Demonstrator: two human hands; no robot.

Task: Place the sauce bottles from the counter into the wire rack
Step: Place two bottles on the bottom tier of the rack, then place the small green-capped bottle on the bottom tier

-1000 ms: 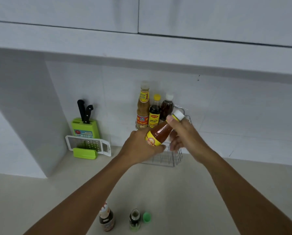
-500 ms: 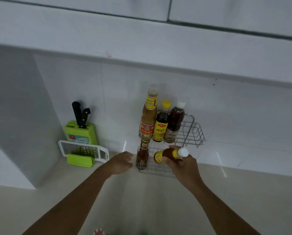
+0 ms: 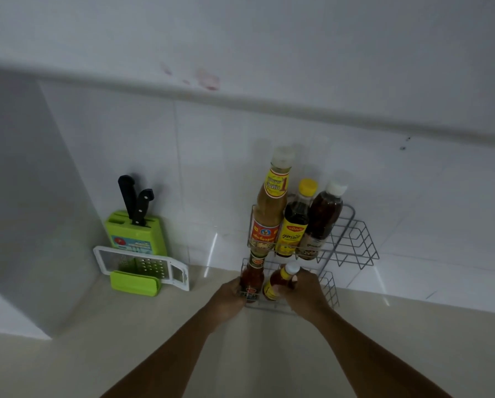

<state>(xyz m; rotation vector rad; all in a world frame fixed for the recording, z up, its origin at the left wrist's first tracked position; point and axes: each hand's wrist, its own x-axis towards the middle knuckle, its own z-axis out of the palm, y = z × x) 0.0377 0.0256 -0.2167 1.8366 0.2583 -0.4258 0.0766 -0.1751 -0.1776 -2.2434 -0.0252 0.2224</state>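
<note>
- Orange sauce bottle [image 3: 278, 282], tilted, is gripped by right hand [image 3: 305, 293] fingers inside wire rack [image 3: 352, 248] lower tier.
- Red bottle [image 3: 251, 278] stands beside it; left hand [image 3: 229, 300] rests against it, grip indeterminable.
- Upper tier is crowded by three bottles [image 3: 295, 222]; knife block [image 3: 134, 231] is well apart.

Views: a single one, worn on the person's head.
Facing: forward and down, towards the tiled wall [image 3: 120, 145] and the counter [image 3: 76, 360].
Nearness: close; both forearms rise from the bottom edge to the wire rack [image 3: 352, 248], right of centre.
Lens: wide, bending the cabinet edge [image 3: 240, 96].
</note>
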